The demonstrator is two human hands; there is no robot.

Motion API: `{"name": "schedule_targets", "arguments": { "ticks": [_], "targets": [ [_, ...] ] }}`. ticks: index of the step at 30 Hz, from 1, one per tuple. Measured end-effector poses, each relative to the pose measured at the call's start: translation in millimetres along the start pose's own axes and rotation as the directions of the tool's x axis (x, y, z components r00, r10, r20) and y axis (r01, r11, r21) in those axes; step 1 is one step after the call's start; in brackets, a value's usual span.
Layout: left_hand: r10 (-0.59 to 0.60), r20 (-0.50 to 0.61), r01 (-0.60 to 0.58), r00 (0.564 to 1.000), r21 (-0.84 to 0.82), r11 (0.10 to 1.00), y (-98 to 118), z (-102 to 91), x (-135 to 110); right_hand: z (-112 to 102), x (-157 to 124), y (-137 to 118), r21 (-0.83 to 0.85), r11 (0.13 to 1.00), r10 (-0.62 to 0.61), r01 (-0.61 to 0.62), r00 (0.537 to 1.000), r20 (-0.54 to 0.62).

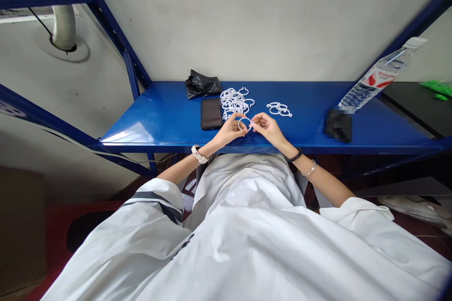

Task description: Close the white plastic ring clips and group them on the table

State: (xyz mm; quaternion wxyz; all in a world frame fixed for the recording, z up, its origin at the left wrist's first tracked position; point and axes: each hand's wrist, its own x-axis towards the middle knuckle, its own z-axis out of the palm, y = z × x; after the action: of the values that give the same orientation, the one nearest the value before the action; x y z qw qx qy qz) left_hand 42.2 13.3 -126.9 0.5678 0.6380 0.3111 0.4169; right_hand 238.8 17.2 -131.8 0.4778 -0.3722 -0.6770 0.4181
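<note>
Pinching a white plastic ring [244,118] at frame centre, over the blue desk [165,117]; fingers of left hand [230,130] and right hand [268,127] clamped on its rim. Apparently working its right side; next move likely calls for steady, aligned fingertips.

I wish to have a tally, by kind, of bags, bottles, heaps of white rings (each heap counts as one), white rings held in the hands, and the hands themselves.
Black bag: 1
Bottle: 1
Ring heaps: 2 (larger heap, smaller heap)
Held ring: 1
Hands: 2 (left hand, right hand)
Total: 7
</note>
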Motion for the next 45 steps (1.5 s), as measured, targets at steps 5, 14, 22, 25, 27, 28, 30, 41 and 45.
{"name": "schedule_targets", "arguments": {
  "ticks": [5,14,22,25,27,28,30,41,45],
  "targets": [
    [0.005,0.0,-0.005,1.0,-0.006,1.0,0.2,0.3,-0.6,-0.2,0.4,2.4,-0.017,1.0,-0.016,0.016,1.0,-0.007],
    [0.008,-0.005,-0.009,1.0,-0.011,1.0,-0.5,0.5,-0.1,-0.1,0.7,3.0,-0.023,1.0,-0.007,0.006,1.0,-0.02],
    [-0.007,0.003,0.007,1.0,0.025,1.0,0.5,0.3,-0.6,-0.4,-0.1,1.2,-0.031,1.0,0.002,-0.003,1.0,-0.018],
    [-0.003,0.005,0.002,1.0,0.039,0.999,-0.4,-0.2,0.0,0.0,-0.7,-0.6,-0.036,0.999,0.004,-0.005,1.0,-0.022],
    [0.001,0.007,-0.002,1.0,0.045,0.999,-1.1,-0.5,0.2,0.1,-1.0,-1.2,-0.037,0.999,0.004,-0.005,1.0,-0.021],
    [0.003,0.008,-0.003,1.0,0.046,0.999,-1.3,-0.6,0.3,0.1,-1.0,-1.3,-0.035,0.999,0.005,-0.005,1.0,-0.019],
    [0.005,0.009,-0.006,1.0,0.045,0.999,-1.3,-0.7,0.2,0.0,-1.1,-1.1,-0.027,1.0,0.004,-0.005,1.0,-0.019],
    [0.012,0.023,-0.014,1.0,0.056,0.998,1.3,1.3,-1.2,-0.5,-0.7,-0.4,-0.005,1.0,0.02,-0.02,0.999,-0.035],
    [0.006,0.024,-0.008,1.0,0.068,0.998,1.9,1.3,-1.6,-0.8,-0.6,-0.1,-0.007,1.0,0.02,-0.02,0.999,-0.034]
  ]
}}
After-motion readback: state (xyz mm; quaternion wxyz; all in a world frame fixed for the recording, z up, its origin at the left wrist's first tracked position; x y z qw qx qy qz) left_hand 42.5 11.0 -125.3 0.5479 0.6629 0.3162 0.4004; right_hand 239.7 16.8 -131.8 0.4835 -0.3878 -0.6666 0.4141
